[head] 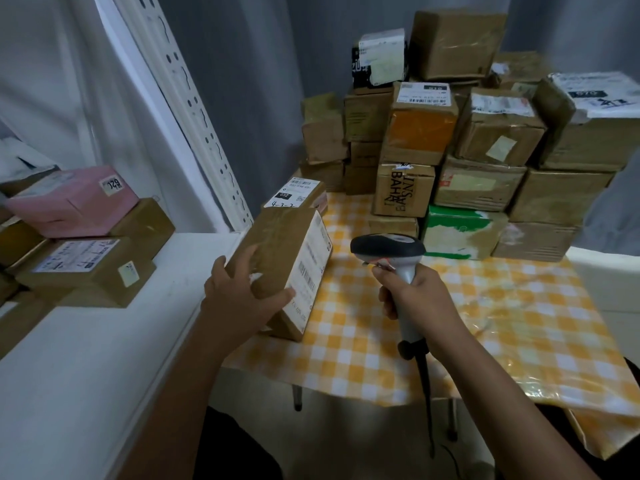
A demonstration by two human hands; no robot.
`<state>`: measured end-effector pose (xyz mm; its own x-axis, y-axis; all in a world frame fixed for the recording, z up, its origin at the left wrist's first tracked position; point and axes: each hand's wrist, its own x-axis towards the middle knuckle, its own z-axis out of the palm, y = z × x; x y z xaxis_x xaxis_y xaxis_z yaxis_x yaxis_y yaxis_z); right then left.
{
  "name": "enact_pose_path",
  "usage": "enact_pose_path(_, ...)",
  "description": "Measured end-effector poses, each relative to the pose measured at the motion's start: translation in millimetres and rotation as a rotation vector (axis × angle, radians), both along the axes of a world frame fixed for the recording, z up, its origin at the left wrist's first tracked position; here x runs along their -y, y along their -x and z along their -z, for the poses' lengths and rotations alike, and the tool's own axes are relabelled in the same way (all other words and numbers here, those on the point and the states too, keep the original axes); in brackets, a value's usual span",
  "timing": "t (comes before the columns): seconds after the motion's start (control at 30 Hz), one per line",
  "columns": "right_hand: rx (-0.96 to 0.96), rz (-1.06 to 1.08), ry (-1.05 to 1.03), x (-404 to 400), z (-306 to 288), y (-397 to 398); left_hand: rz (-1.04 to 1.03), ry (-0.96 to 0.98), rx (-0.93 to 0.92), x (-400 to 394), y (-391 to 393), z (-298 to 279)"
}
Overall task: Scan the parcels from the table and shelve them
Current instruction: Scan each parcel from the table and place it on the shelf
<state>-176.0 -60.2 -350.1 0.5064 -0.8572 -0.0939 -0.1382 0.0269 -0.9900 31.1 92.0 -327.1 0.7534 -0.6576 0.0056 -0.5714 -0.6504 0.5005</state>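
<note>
Head view: a person's left hand point(242, 292) grips a brown parcel point(287, 268) tilted on its lower edge at the near left corner of the checked table point(485, 317), at about 9 o'clock from the scanner; the fingers are spread over the taped top face and the thumb hooks under the near corner by the white label point(308, 271). The right hand point(412, 292) has its fingers wrapped tight round the grey handle of a corded barcode scanner point(391, 251), whose dark head points left toward the label.

The risks, judged from this stance: the parcel balances on one edge with only a one-handed hold, so a slip of the thumb could drop it flat or off the table's left edge. The label faces the scanner at a slant, and a glancing beam may misread or fail to register. Just behind, at 12 o'clock from the held parcel, a second labelled box point(298, 195) sits close enough that the beam could catch its barcode instead.

At 1 to 2 o'clock a tall stack of parcels point(460, 140) leans unevenly; a swing of the scanner's cable point(427, 403) or an elbow could unsettle it. At 9 o'clock, the white shelf point(86, 358) already carries a pink box point(72, 202) and brown cartons point(90, 268), so room to set this one down looks limited to the near, bare part.
</note>
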Motion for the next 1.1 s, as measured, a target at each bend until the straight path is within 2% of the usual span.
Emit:
enact_pose_path(0.13, 0.015, 0.007, -0.003, 1.7, 0.8, -0.8, -0.075, 0.244, -0.217, -9.4, -12.5, -5.6)
enact_pose_path(0.27, 0.022, -0.007, 0.005, 0.0, -0.6, -6.1, -0.136, 0.539, -0.584, -26.0, -6.7, -1.3)
enact_pose_path(0.33, 0.016, -0.021, 0.015, -1.9, -1.0, -8.5, -0.121, 0.622, -0.668, -31.6, 2.5, 8.6)
enact_pose_path(0.63, -0.021, -0.053, 0.028, -14.4, -3.9, -20.9, -0.055, 0.608, -0.811, -47.4, 6.8, 14.8)
enact_pose_path(0.9, -0.037, -0.077, 0.070, -16.6, -14.4, -17.8, -0.127, 0.890, -0.889, -42.3, 10.3, 30.8)
enact_pose_path(0.97, -0.020, -0.070, 0.068, -15.4, -17.8, -16.6, -0.145, 0.940, -0.852, -36.0, 9.0, 31.3)
enact_pose_path(1.1, 0.001, -0.084, 0.067, -15.7, -25.0, -13.3, -0.174, 0.868, -0.600, -19.7, 13.0, 36.3)
